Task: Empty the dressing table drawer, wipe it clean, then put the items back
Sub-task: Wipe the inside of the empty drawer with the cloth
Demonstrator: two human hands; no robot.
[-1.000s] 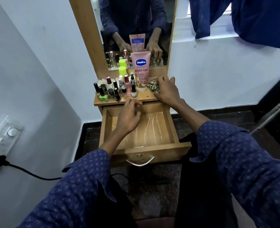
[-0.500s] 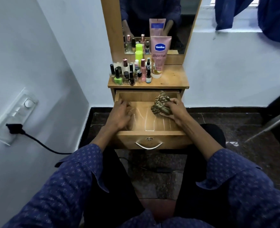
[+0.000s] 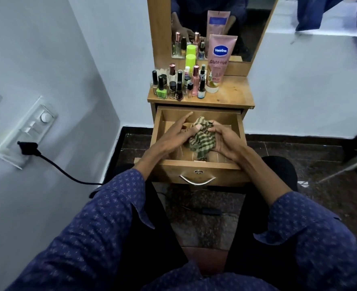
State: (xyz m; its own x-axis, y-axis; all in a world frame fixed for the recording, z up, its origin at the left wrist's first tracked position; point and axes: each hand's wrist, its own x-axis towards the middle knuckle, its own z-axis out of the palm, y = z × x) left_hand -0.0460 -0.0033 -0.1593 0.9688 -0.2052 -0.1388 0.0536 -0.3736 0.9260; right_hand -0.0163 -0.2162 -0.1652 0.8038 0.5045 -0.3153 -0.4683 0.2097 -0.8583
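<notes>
The wooden drawer (image 3: 200, 177) of the dressing table is pulled out, with nothing inside but my hands and a crumpled green striped cloth (image 3: 202, 139). My right hand (image 3: 225, 141) grips the cloth's right side. My left hand (image 3: 173, 135) pinches its left side with the thumb, the forefinger stretched toward the drawer's back wall. On the tabletop (image 3: 234, 93) stand several nail polish and perfume bottles (image 3: 177, 85) and a pink Vaseline tube (image 3: 218, 61).
A mirror (image 3: 246, 28) rises behind the tabletop. A wall switch panel (image 3: 26, 131) with a black plug and cable (image 3: 53, 162) is on the left wall. Dark stone floor surrounds the table; a metal leg (image 3: 345, 166) slants at the right.
My right hand carried the cloth from the tabletop down into the drawer. My left hand moved right and took hold of the cloth too. The view tilted down.
</notes>
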